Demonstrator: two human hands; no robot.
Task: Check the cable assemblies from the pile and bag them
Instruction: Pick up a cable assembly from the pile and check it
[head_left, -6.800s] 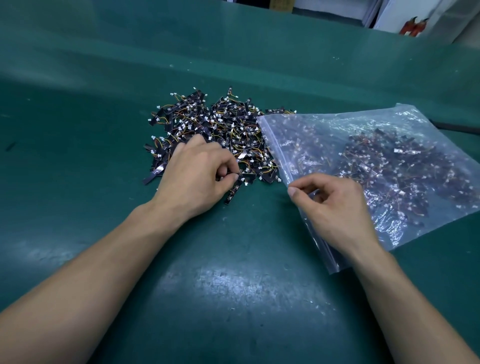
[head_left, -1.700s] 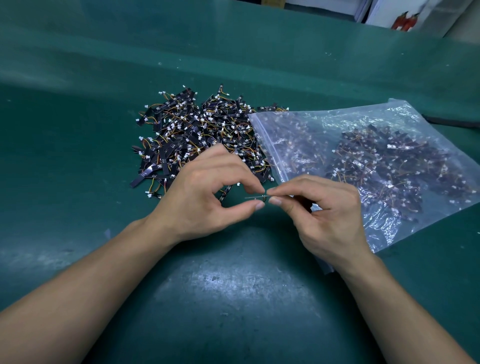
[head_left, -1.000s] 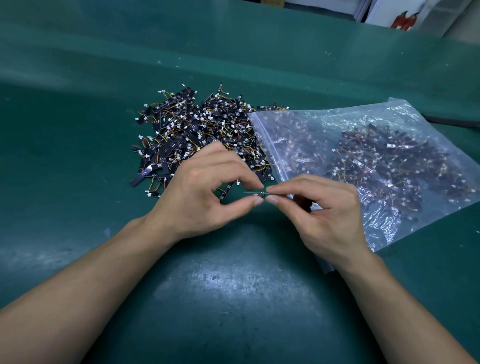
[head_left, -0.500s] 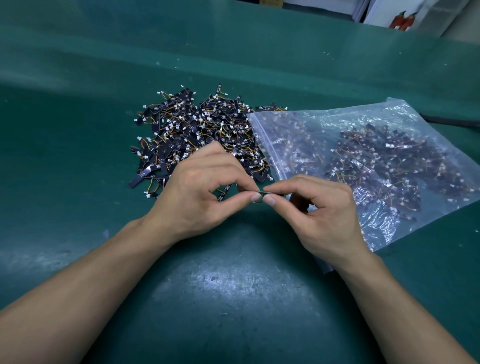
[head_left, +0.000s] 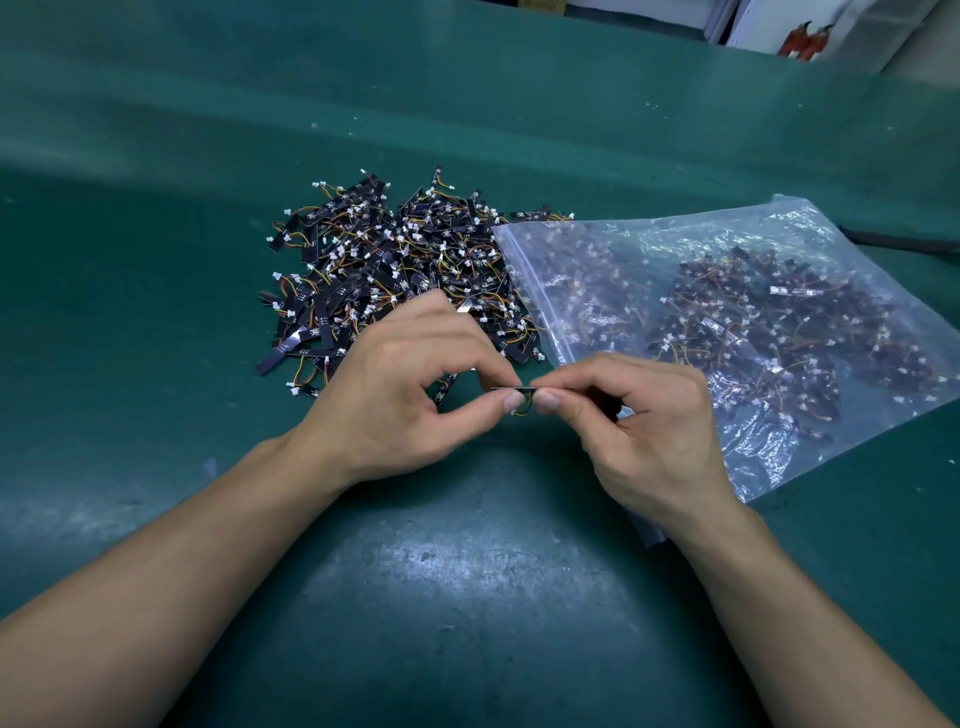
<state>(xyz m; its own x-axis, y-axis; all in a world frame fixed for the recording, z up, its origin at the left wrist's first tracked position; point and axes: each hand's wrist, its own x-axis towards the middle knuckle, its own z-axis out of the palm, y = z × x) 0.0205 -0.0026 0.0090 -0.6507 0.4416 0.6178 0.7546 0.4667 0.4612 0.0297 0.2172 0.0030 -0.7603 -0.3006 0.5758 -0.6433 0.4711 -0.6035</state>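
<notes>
A pile of cable assemblies (head_left: 395, 270), small black strips with coloured wires and white connectors, lies on the green mat. To its right lies a clear zip bag (head_left: 753, 332) holding many more, its mouth touching the pile. In front of the pile, my left hand (head_left: 410, 400) and my right hand (head_left: 639, 431) pinch one cable assembly (head_left: 522, 397) between thumbs and forefingers, held edge-on just above the mat. A short loop of yellow wire hangs below the strip.
The green mat (head_left: 467, 597) covers the whole bench and rises in a fold behind the pile. A dark cable (head_left: 904, 241) runs along the mat behind the bag. Two red objects (head_left: 805, 39) stand beyond the bench at the back right.
My left hand picked one assembly from the pile and my right hand left the bag edge to join it. Over the last second both hands only shifted their pinch slightly.
</notes>
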